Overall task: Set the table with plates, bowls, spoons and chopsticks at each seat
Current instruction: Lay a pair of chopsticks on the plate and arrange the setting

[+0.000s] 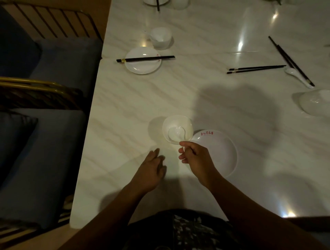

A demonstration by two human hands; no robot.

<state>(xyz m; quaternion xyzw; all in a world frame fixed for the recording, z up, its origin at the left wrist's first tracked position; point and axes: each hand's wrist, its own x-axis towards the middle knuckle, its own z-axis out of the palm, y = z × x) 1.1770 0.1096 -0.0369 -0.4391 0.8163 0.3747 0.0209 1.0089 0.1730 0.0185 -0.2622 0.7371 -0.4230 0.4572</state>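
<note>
A small white bowl (177, 128) stands on the marble table (125, 110), touching a white plate (221, 153) with red lettering to its right. A white spoon (175, 133) lies with its scoop inside the bowl. My right hand (193, 157) pinches the spoon's handle at the bowl's near rim. My left hand (151, 169) rests flat on the table left of it, fingers straight, holding nothing. Farther along the left edge, a second white plate (142, 67) carries black chopsticks (145, 58), with a bowl (160, 37) holding a spoon behind it.
At the right lie two loose pairs of black chopsticks (257, 69), a white spoon (296, 75) and white dishes (316, 104). More tableware (155, 2) sits at the far edge. Blue cushioned chairs (44, 151) with metal frames line the left side.
</note>
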